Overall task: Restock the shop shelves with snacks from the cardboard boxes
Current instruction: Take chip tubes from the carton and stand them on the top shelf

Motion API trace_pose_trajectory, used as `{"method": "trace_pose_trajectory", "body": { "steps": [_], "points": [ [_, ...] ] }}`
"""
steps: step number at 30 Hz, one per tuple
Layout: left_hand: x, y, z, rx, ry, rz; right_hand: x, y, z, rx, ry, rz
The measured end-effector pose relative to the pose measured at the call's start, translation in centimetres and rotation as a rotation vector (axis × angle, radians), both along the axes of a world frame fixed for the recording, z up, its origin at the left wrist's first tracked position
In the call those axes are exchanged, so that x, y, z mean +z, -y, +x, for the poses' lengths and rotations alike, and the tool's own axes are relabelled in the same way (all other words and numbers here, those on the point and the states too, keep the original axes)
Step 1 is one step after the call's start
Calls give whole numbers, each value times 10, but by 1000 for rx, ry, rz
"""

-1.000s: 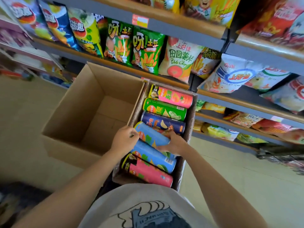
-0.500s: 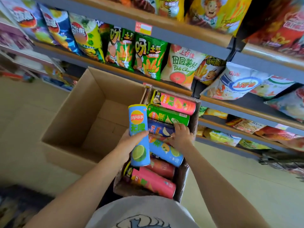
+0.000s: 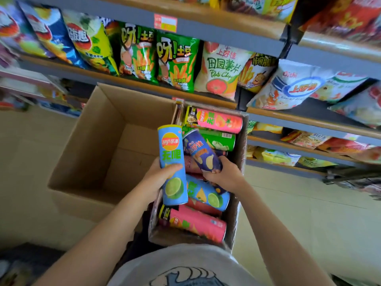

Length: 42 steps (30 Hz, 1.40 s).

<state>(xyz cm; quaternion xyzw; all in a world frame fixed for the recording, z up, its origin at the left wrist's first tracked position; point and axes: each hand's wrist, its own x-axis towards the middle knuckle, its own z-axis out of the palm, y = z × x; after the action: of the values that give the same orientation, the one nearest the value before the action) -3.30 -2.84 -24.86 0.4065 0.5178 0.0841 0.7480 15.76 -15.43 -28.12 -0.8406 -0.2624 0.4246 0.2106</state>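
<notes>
My left hand (image 3: 158,178) grips a light blue lime chip can (image 3: 172,162), held upright above the boxes. My right hand (image 3: 224,176) grips a dark blue chip can (image 3: 201,152), tilted up out of the smaller cardboard box (image 3: 240,153). That box holds several more cans lying on their sides: a pink one (image 3: 218,120) at the far end, a green one (image 3: 218,139), another light blue lime one (image 3: 208,194) and a pink one (image 3: 195,222) nearest me. The shelves (image 3: 206,30) in front carry rows of snack bags.
A large empty cardboard box (image 3: 92,141) stands open to the left of the can box, on a beige tiled floor (image 3: 309,213). Lower shelves (image 3: 309,124) on the right hold more snack bags. A dark mat (image 3: 24,263) lies at bottom left.
My left hand lifted the light blue can out of the box and stood it upright. My right hand took hold of the dark blue can and tilted it up.
</notes>
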Motion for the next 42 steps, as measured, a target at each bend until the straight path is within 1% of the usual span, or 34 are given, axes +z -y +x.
{"method": "trace_pose_trajectory", "body": {
  "steps": [1, 3, 5, 7, 11, 14, 16, 18, 21, 24, 27, 31, 33, 36, 39, 42],
  "points": [
    [10, -4, 2, -20, 31, 3, 17, 1, -4, -119, -96, 117],
    [34, -13, 12, -46, 120, 39, 61, -4, -8, -270, -185, 327],
    [71, -24, 26, -54, 204, 119, 113, -15, -7, -323, -210, 507],
    [121, -39, 43, -58, 303, 216, 176, -28, -2, -333, -194, 674],
    [246, -74, 80, -101, 567, 498, 295, -58, 7, -313, -85, 994],
    [341, -97, 104, -117, 748, 727, 372, -86, 22, -227, 88, 1212],
    [394, -116, 117, -120, 819, 865, 418, -104, 35, -198, 163, 1287],
    [435, -141, 131, -114, 839, 981, 458, -126, 49, -195, 262, 1329],
    [471, -182, 154, -66, 788, 1127, 487, -174, 74, -237, 326, 1326],
    [472, -221, 181, 1, 660, 1201, 487, -222, 98, -301, 411, 1238],
    [456, -252, 203, 0, 522, 1205, 476, -258, 115, -334, 436, 1096],
    [436, -276, 222, -53, 464, 1216, 463, -294, 144, -375, 448, 1009],
    [429, -284, 227, -97, 369, 1238, 457, -309, 154, -373, 465, 959],
    [423, -295, 236, -127, 197, 1237, 450, -323, 161, -352, 524, 882],
    [423, -302, 243, -147, 80, 1245, 450, -328, 163, -345, 582, 800],
    [424, -307, 249, -160, -17, 1249, 449, -329, 167, -337, 586, 766]
  ]
}}
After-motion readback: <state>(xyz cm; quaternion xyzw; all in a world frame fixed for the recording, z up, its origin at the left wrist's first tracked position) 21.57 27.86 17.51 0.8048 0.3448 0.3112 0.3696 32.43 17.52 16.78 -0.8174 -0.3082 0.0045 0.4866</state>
